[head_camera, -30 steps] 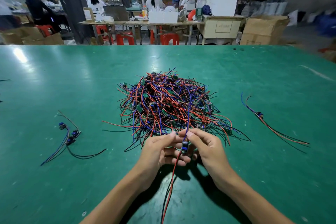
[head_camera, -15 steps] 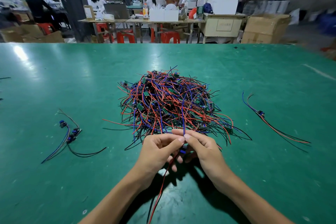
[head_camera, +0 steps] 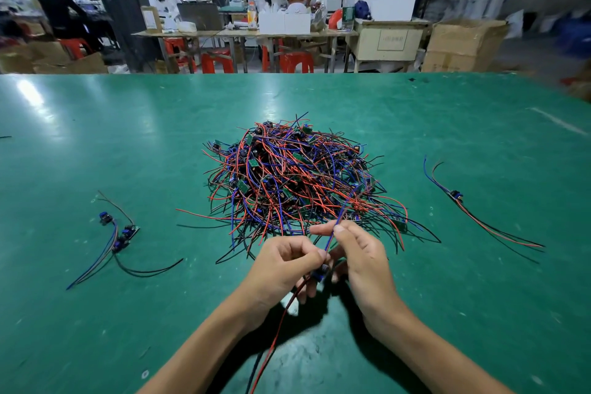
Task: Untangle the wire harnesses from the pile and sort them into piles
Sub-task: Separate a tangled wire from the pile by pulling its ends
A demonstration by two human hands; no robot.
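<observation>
Head view: harness [head_camera: 320, 275] lengthwise toward pile [head_camera: 297, 179].

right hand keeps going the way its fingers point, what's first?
Probably the pile: the right hand, pinching a blue wire, points up-left at its near edge. Depth is unclear; it may pass above loose strands.

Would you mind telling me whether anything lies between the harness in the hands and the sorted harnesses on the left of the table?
Nothing visible does. The harness, held by the left hand and right hand, has only bare green table between it and the left group. Its blue wire still reaches toward the main pile and may snag.
</observation>
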